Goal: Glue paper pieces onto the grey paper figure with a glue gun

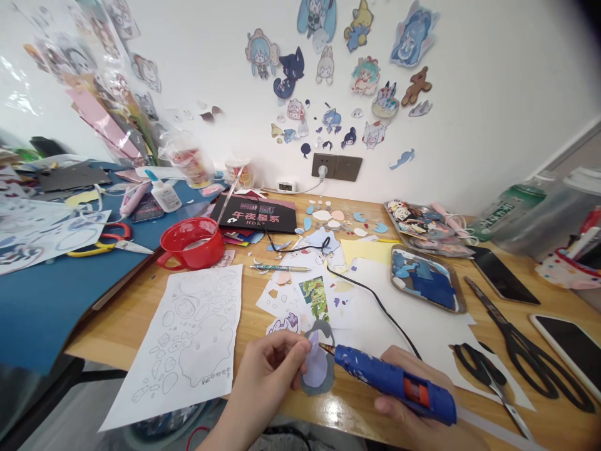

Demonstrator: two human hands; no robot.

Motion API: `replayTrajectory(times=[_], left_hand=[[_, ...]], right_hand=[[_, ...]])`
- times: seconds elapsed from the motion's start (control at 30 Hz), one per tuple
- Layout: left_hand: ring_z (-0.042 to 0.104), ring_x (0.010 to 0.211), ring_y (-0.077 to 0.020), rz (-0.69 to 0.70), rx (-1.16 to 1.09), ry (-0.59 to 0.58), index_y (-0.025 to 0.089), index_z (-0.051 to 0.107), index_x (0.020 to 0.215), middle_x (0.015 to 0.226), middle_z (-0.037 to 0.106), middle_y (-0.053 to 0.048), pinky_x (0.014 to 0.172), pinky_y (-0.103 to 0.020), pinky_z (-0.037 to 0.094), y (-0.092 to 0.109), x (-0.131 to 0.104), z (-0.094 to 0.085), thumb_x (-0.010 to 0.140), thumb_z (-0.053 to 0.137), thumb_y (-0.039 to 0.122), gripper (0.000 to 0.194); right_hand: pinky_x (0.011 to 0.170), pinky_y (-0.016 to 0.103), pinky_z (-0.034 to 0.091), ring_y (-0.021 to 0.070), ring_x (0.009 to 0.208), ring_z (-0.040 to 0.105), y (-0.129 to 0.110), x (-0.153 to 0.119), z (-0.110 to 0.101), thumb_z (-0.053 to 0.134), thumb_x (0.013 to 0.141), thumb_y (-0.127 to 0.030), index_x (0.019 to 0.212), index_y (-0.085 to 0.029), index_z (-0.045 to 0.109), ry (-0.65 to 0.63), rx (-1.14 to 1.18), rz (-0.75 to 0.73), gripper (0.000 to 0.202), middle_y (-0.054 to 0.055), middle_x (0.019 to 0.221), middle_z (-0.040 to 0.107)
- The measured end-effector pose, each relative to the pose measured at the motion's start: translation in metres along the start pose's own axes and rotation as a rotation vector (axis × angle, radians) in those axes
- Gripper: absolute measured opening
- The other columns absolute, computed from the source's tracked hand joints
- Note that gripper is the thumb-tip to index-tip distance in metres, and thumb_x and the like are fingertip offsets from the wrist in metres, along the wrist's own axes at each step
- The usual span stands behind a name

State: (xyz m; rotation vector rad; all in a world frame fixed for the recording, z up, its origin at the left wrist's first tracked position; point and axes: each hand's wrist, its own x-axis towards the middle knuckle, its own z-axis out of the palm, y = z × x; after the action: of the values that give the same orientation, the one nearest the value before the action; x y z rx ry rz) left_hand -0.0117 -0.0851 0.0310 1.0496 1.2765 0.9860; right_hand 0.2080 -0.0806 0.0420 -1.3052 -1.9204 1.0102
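My right hand [408,394] is wrapped round a blue hot glue gun [389,379], and a clear glue stick [493,429] sticks out of its back end. The gun's metal nozzle points left and almost meets a lavender paper cutout [315,368]. Between the thumb and fingers of my left hand [277,363] the upper part of that cutout is pinched. Beneath it lies a grey paper shape [322,388] near the table's front edge. Whether the nozzle touches the paper I cannot tell.
Left of my hands lies a pencil-drawn sheet [197,338], with a red mug [192,244] behind it. The gun's black cord [375,297] crosses white papers. Black scissors [521,344], phones and a tray [425,279] of blue scraps are at right.
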Motion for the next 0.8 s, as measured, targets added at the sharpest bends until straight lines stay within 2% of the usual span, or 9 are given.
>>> replayTrajectory(times=[0.13, 0.27, 0.3, 0.37, 0.43, 0.5, 0.67, 0.8], left_hand=[[0.046, 0.047, -0.0093, -0.025, -0.014, 0.013, 0.015, 0.057, 0.06, 0.052, 0.051, 0.002, 0.047, -0.02, 0.036, 0.001, 0.0, -0.001, 0.077, 0.06, 0.045, 0.035], [0.045, 0.047, -0.0091, -0.032, -0.029, 0.031, 0.015, 0.057, 0.061, 0.051, 0.05, 0.003, 0.048, -0.02, 0.036, 0.003, 0.0, -0.001, 0.077, 0.059, 0.044, 0.033], [0.045, 0.047, -0.009, -0.032, -0.033, 0.033, 0.015, 0.057, 0.062, 0.051, 0.05, 0.003, 0.048, -0.02, 0.036, 0.003, 0.0, -0.001, 0.077, 0.059, 0.044, 0.033], [0.044, 0.047, -0.0089, -0.031, -0.04, 0.032, 0.015, 0.057, 0.062, 0.052, 0.049, 0.003, 0.047, -0.02, 0.035, 0.004, 0.001, 0.0, 0.076, 0.06, 0.045, 0.034], [0.044, 0.046, -0.0086, -0.029, -0.044, 0.036, 0.015, 0.057, 0.062, 0.051, 0.049, 0.003, 0.047, -0.02, 0.034, 0.005, 0.001, 0.0, 0.075, 0.06, 0.046, 0.034], [0.043, 0.046, -0.0085, -0.022, -0.044, 0.043, 0.015, 0.058, 0.063, 0.05, 0.049, 0.004, 0.046, -0.02, 0.034, 0.005, 0.002, 0.0, 0.075, 0.061, 0.046, 0.033], [0.043, 0.045, -0.0088, -0.01, -0.036, 0.052, 0.015, 0.058, 0.061, 0.048, 0.048, 0.004, 0.046, -0.02, 0.034, 0.006, 0.002, -0.002, 0.074, 0.061, 0.045, 0.033], [0.043, 0.045, -0.0087, -0.006, -0.038, 0.05, 0.016, 0.056, 0.061, 0.048, 0.048, 0.004, 0.046, -0.02, 0.033, 0.006, 0.003, -0.002, 0.075, 0.06, 0.046, 0.034]], right_hand=[[0.046, 0.027, 0.04, 0.0161, 0.051, 0.047, 0.005, -0.003, 0.0, 0.059, 0.075, -0.043, 0.064, -0.024, 0.055, 0.094, 0.035, 0.028, 0.022, -0.001, 0.058, 0.05], [0.059, 0.03, 0.049, 0.0205, 0.062, 0.055, 0.023, -0.012, -0.002, 0.061, 0.072, -0.046, 0.068, -0.023, 0.06, 0.243, -0.007, 0.257, 0.023, 0.002, 0.063, 0.059], [0.059, 0.031, 0.049, 0.021, 0.063, 0.056, 0.027, -0.014, -0.004, 0.062, 0.07, -0.045, 0.068, -0.023, 0.061, 0.242, -0.005, 0.306, 0.023, 0.003, 0.064, 0.061], [0.06, 0.031, 0.048, 0.0201, 0.064, 0.055, 0.033, -0.018, -0.008, 0.063, 0.07, -0.041, 0.068, -0.021, 0.063, 0.146, 0.076, 0.337, 0.02, 0.004, 0.068, 0.063], [0.059, 0.03, 0.046, 0.0181, 0.063, 0.053, 0.034, -0.02, -0.012, 0.063, 0.07, -0.036, 0.069, -0.021, 0.062, 0.011, 0.257, 0.301, 0.015, 0.004, 0.071, 0.061], [0.058, 0.029, 0.044, 0.0165, 0.063, 0.051, 0.03, -0.019, -0.015, 0.066, 0.067, -0.033, 0.072, -0.02, 0.061, -0.071, 0.438, 0.28, 0.015, 0.004, 0.072, 0.058], [0.056, 0.027, 0.039, 0.0136, 0.062, 0.045, 0.023, -0.018, -0.015, 0.076, 0.06, -0.037, 0.088, -0.019, 0.061, -0.011, 0.715, 0.293, 0.036, 0.003, 0.074, 0.054], [0.063, 0.03, 0.043, 0.0163, 0.07, 0.051, 0.026, -0.016, -0.017, 0.077, 0.06, -0.036, 0.097, -0.02, 0.062, 0.011, 0.898, 0.336, 0.043, 0.007, 0.088, 0.059]])
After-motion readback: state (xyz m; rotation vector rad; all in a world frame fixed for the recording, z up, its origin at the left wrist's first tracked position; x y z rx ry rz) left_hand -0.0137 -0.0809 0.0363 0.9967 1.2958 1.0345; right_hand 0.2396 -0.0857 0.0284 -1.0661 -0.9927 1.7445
